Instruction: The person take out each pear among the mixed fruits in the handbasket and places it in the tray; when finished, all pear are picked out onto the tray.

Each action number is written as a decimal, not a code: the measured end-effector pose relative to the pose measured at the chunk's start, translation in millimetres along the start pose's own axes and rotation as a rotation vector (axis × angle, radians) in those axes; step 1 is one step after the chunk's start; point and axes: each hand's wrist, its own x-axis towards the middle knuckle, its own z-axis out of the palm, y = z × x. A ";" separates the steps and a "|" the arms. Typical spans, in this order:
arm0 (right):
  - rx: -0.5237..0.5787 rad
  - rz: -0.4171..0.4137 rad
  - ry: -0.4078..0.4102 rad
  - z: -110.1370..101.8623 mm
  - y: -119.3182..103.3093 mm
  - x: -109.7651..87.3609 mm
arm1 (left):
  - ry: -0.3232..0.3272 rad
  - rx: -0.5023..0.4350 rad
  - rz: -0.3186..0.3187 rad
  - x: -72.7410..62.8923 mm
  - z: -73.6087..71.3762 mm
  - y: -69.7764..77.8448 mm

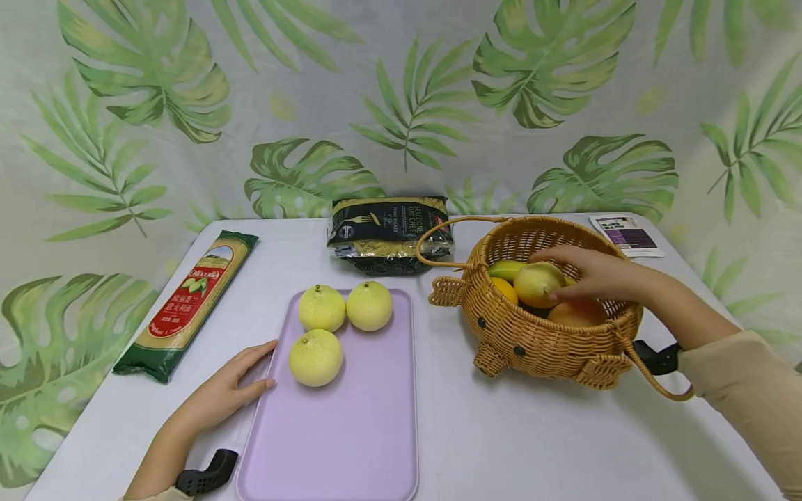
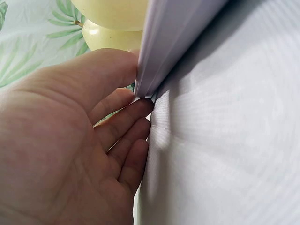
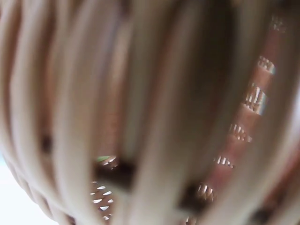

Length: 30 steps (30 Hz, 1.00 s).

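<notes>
My left hand (image 1: 221,395) lies beside the lilac tray (image 1: 351,445), thumb and fingertips touching its left rim. In the left wrist view the fingers of the left hand (image 2: 89,126) are nearly straight against the tray edge (image 2: 164,42). Three round pale-yellow fruits with short stems, one nearest me (image 1: 316,358), sit on the tray's far part. Inside the wicker basket (image 1: 551,348), my right hand (image 1: 595,275) grips a yellow fruit with an orange blush (image 1: 537,282) between thumb and fingers. The right wrist view shows blurred wicker close up, and that hand is hidden there.
An orange (image 1: 505,289), a green-yellow fruit (image 1: 506,270) and a reddish fruit (image 1: 576,313) lie in the basket. Its looped handle (image 1: 438,229) sticks out left. A spaghetti pack (image 1: 188,303) lies left, a black pasta bag (image 1: 391,233) behind, a white packet (image 1: 626,235) back right.
</notes>
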 end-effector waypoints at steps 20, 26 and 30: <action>0.052 0.002 -0.073 4.0 2.7 6.5 | -0.004 -0.009 -0.003 -0.4 0.1 -0.3; 0.054 0.064 -0.105 3.3 0.7 8.2 | -0.001 -0.008 0.001 -0.6 0.1 -0.5; 0.049 0.088 -0.112 4.5 -0.1 10.0 | -0.001 -0.009 0.001 -0.2 0.2 -1.1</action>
